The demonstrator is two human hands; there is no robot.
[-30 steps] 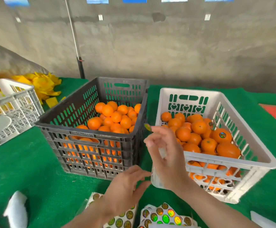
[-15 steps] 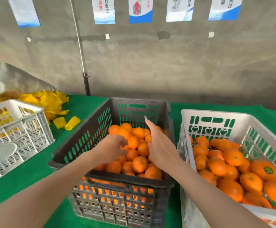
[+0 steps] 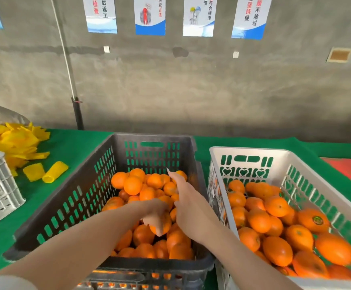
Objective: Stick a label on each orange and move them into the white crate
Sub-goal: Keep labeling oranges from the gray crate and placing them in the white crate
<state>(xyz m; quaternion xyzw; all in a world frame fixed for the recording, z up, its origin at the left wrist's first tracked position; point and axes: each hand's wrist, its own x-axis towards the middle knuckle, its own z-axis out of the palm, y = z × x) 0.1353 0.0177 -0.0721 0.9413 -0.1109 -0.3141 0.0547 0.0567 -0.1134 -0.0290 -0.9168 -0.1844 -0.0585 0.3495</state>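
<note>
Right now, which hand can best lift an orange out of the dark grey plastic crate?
Probably left: the left hand curls round an orange fruit in that crate; the right hand's fingers are straight.

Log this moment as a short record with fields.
dark crate: holds oranges, no labels showing
white crate: holds oranges, including a labelled orange
left hand: grips an orange inside the dark crate
right hand: over the dark crate, forefinger straight
table: green cloth, yellow pile at left
</note>
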